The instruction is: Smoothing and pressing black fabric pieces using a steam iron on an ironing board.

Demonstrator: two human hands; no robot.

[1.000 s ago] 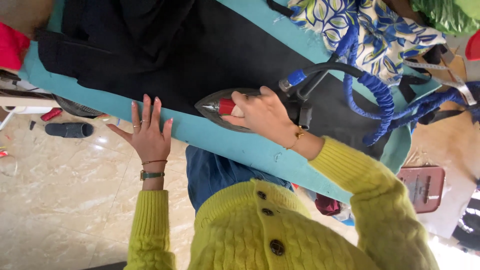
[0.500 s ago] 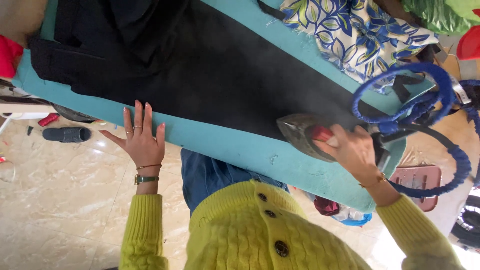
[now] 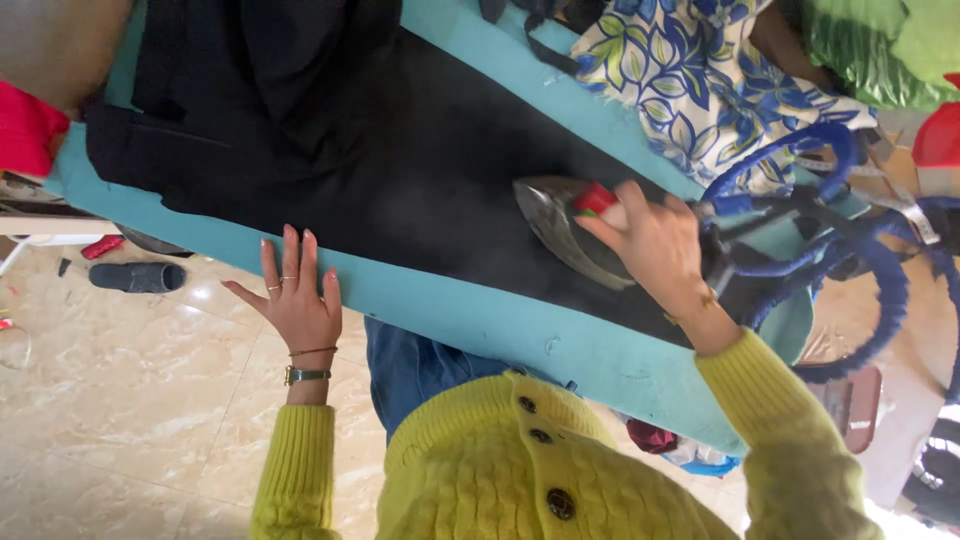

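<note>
Right hand grip clenching around the red-handled steam iron, pressing it flat on the black garment spread along the teal ironing board. Left hand lying released, fingers spread, on the board's near edge. Blue coiled cord trailing rightward.

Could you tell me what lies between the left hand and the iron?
In the head view, only teal board cover and flat black fabric lie between left hand and iron.
</note>
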